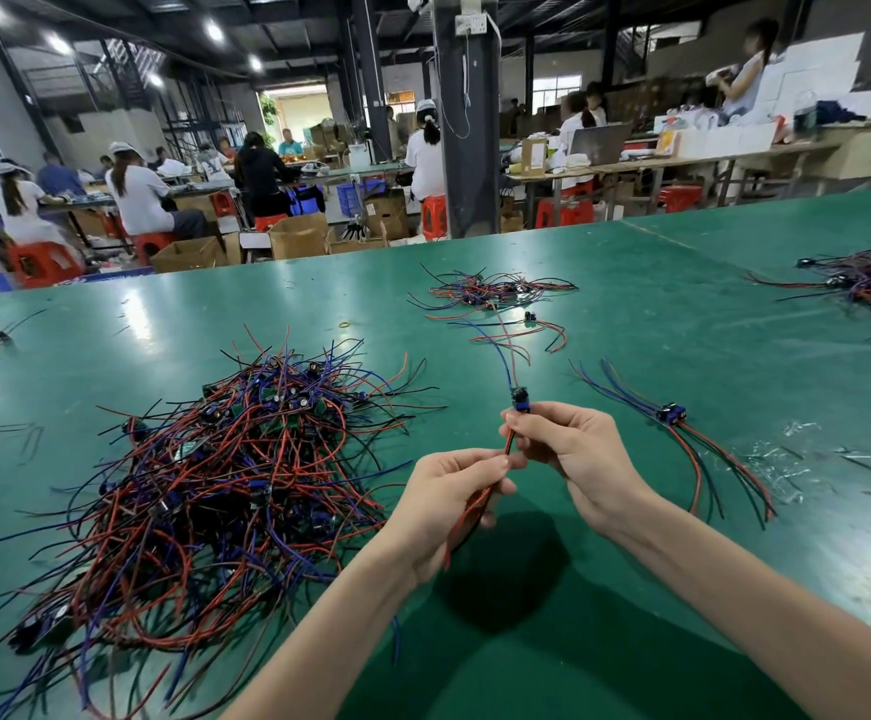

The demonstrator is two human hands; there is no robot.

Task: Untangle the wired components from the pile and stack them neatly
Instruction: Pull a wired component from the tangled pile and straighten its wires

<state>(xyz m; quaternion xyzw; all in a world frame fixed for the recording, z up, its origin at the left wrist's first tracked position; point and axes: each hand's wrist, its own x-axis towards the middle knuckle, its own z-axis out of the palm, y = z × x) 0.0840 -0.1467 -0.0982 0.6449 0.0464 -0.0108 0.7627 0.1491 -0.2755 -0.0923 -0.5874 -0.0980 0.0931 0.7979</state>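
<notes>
Fingers of the left hand (449, 498) and right hand (576, 449) pinch one wired part (520, 401). Right of them lies a small stack (671, 413); left, the big pile (225, 459) waits.

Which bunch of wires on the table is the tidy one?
The small bunch right of the right hand: its wires lie side by side, while the big pile and the far heap are tangled.

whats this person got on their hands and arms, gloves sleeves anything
Nothing worn that shows. The left hand and right hand have no gloves or rings, and there is no watch or band at either wrist. The left forearm and right forearm are uncovered to the frame edge, so no sleeve is visible.
</notes>
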